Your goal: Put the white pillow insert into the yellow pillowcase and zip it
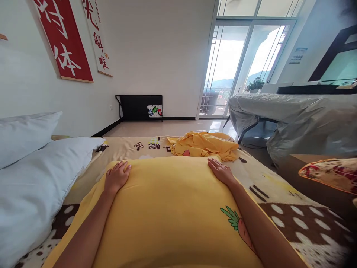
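Observation:
A plump yellow pillow point(170, 208) in a cover with a printed carrot lies on the bed in front of me. My left hand point(118, 175) rests palm down on its far left corner, fingers stretched out. On the far right corner, my right hand point(221, 170) lies flat in the same way. Both forearms run along the pillow's sides, and the right one partly covers the carrot print. Just beyond the pillow, a crumpled yellow cloth point(206, 144) of similar fabric lies in a heap.
White pillows point(36, 178) are piled on the left of the patterned bed blanket point(290, 216). At the right, a plastic-covered table point(295, 115) stands by the glass doors. A patterned fabric piece point(331, 173) lies on a brown surface. Against the back wall leans a black folded panel point(134, 108).

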{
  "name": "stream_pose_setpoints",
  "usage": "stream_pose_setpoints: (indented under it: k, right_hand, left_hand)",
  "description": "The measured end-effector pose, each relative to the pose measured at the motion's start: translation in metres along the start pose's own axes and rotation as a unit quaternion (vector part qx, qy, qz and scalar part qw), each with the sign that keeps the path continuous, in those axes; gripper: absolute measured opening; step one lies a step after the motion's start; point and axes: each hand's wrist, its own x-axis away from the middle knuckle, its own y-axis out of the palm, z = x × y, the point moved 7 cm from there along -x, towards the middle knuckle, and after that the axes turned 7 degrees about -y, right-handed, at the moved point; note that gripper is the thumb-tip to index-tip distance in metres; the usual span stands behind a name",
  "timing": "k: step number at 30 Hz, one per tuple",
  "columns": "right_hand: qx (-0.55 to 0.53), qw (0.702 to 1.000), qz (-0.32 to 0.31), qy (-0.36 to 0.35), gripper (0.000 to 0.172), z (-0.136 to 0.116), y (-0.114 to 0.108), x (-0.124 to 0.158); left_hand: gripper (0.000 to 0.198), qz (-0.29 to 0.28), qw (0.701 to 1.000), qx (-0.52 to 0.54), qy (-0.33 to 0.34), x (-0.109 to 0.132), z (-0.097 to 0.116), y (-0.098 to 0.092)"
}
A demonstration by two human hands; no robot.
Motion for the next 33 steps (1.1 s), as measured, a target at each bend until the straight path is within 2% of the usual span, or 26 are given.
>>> stream_pose_setpoints:
  k: [5, 9, 12, 14, 15, 17, 20, 22, 23, 24, 26, 33]
  right_hand:
    - [-0.016, 0.998, 0.042, 0.037, 0.057, 0.029, 0.004, 0.041]
    - [-0.03, 0.994, 0.081, 0.071, 0.058, 0.055, 0.001, 0.085]
    - [0.033, 0.988, 0.139, 0.064, 0.055, 0.049, -0.024, 0.106]
    - [0.063, 0.98, 0.186, 0.035, 0.056, 0.019, -0.049, 0.112]
    - [0.063, 0.978, 0.2, 0.004, 0.057, -0.005, -0.059, 0.113]
    - [0.04, 0.978, 0.184, -0.088, 0.06, -0.064, -0.067, 0.114]
    - [0.012, 0.969, 0.127, -0.21, 0.058, -0.148, -0.051, 0.121]
    - [0.005, 0.968, 0.095, -0.233, 0.052, -0.176, -0.03, 0.129]
    - [0.007, 0.968, 0.089, -0.235, 0.05, -0.181, -0.021, 0.134]
    - [0.012, 0.968, 0.09, -0.232, 0.05, -0.18, -0.013, 0.138]
    - [0.026, 0.971, 0.103, -0.216, 0.051, -0.166, -0.006, 0.144]
    - [0.069, 0.979, 0.173, -0.084, 0.054, -0.06, -0.02, 0.159]
  left_hand:
    - [0.061, 0.011, 0.999, 0.031, -0.009, 0.014, -0.016, -0.006]
    - [0.062, 0.062, 0.989, 0.1, 0.092, 0.037, -0.038, -0.016]
    - [0.059, 0.071, 0.983, 0.106, 0.129, 0.062, -0.038, -0.031]
    - [0.053, 0.049, 0.984, 0.08, 0.151, 0.084, -0.013, -0.041]
    - [0.05, 0.036, 0.982, 0.065, 0.173, 0.097, 0.008, -0.045]
    - [0.049, 0.012, 0.969, 0.045, 0.244, 0.124, 0.061, -0.049]
    - [0.051, 0.006, 0.955, 0.047, 0.294, 0.153, 0.128, -0.038]
    - [0.052, 0.017, 0.948, 0.033, 0.315, 0.166, 0.148, -0.021]
    - [0.052, 0.026, 0.944, 0.025, 0.327, 0.17, 0.149, -0.013]
    - [0.051, 0.037, 0.94, 0.018, 0.339, 0.173, 0.145, -0.006]
    - [0.051, 0.066, 0.936, 0.007, 0.346, 0.172, 0.122, 0.001]
    - [0.055, 0.165, 0.96, -0.012, 0.228, 0.144, -0.008, -0.019]
